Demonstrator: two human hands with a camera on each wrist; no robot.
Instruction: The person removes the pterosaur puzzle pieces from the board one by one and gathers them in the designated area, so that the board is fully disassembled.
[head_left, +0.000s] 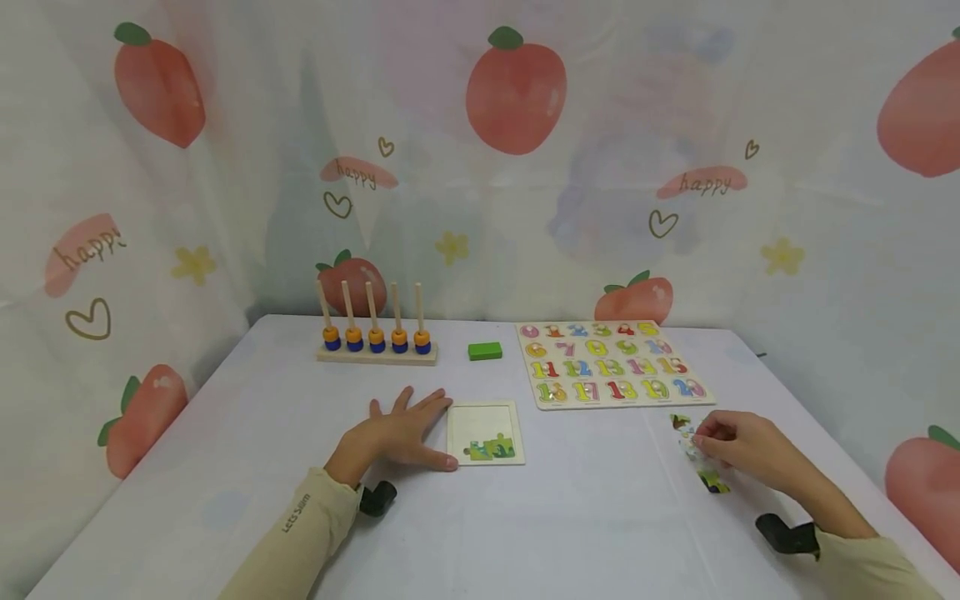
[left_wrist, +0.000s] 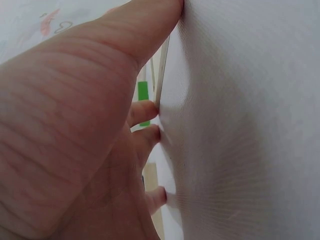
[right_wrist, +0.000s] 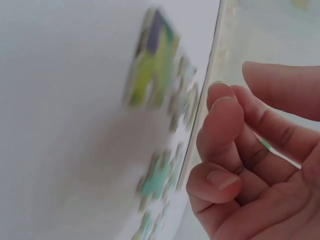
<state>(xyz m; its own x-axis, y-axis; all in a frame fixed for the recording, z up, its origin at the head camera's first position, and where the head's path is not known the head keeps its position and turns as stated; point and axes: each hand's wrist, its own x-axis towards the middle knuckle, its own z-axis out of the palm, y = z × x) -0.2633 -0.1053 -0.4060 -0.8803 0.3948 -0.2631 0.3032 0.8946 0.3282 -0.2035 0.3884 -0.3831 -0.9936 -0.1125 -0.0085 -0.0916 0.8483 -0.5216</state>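
The left hand (head_left: 405, 435) is spread wide over the white-covered bench (head_left: 562, 525), beside a square wooden puzzle tray (head_left: 468, 421). Its thumb tip is at the tray's lower left corner and its index fingertip by the upper left corner, while the other fingers fan out on the cloth. The left wrist view shows fingertips down on the cloth and the palm raised off it.

In the tray, a few joined green jigsaw pieces (head_left: 491, 448) lie along the bottom edge, towards the right corner; the rest of the floor is bare.

The right hand (head_left: 744, 446) is well apart from the tray, over an uneven line of loose jigsaw pieces (head_left: 712, 482) on the cloth. Its fingers are loosely curled, with a narrow gap to the thumb, and hold nothing. In the right wrist view the nearest piece shows green, yellow and purple; others, pale teal, lie beyond it, somewhat blurred.

Behind the tray is a green block (head_left: 485, 351). To its left stands a wooden counting rack (head_left: 375, 357) with five upright pegs, each carrying orange and blue beads. To its right lies a number board (head_left: 626, 406) with coloured numerals in four rows.

Both arms wear beige sleeves (head_left: 307, 533), with a black wrist camera (head_left: 377, 498) at each cuff. A pale curtain (head_left: 510, 225) printed with peaches, hearts and "happy" surrounds the bench.
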